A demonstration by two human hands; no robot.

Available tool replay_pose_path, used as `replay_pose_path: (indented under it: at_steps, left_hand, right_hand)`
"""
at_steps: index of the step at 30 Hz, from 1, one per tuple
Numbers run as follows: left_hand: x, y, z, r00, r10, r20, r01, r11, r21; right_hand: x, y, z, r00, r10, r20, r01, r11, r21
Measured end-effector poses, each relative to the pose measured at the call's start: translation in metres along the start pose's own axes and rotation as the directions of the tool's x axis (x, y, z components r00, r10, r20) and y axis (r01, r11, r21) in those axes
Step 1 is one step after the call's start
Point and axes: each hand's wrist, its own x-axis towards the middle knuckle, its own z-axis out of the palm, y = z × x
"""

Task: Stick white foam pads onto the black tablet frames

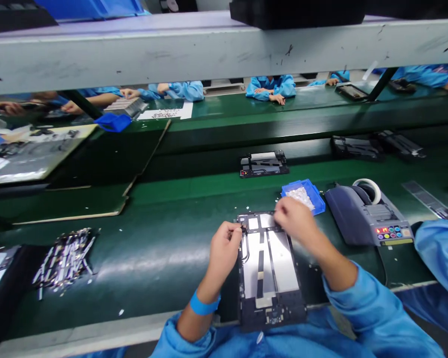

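— Hands [224, 246] where? — Left pinched something tiny at the open tablet's [269, 271] top-left corner; right hand [294, 219] curled at its top edge on the worktop [153, 248], grip unclear. — Step? — Probably seating a small part; precise pressing next.

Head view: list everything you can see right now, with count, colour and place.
opened tablet: one, black and silver, at the near edge under both hands
parts tray: one, blue, holding small white pieces, behind the tablet
tape dispenser: one, grey, right of the tray
second tablet: one, black, on the belt beyond
metal strips: a pile, silver, left
co-workers' sleeves: several, blue, far side
left hand: fingers at the tablet's upper-left corner
right hand: on its top edge
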Motion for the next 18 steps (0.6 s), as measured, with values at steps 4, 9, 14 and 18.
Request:
replay_pose_path:
  at_steps: [4,9,14,18]
  left_hand:
    - [0.001,0.003,-0.006,0.999,-0.029,0.033,0.031,0.998,-0.047]
    - [0.000,0.008,-0.026,0.997,0.044,0.058,-0.051,0.991,0.126]
    - [0.006,-0.002,-0.040,0.971,0.237,0.012,-0.226,0.906,0.359]
    - [0.008,-0.012,-0.040,0.894,0.418,0.163,-0.444,0.766,0.465]
  right_hand:
    - [-0.001,0.043,-0.039,0.959,0.283,-0.037,-0.283,0.929,-0.240]
    - [-0.002,-0.011,-0.015,0.976,-0.035,0.214,-0.004,0.984,0.178]
    - [0.024,-0.061,0.020,0.933,-0.006,0.360,-0.038,0.992,0.116]
    - [0.038,-0.064,0.034,0.911,0.005,0.413,0.012,0.999,-0.039]
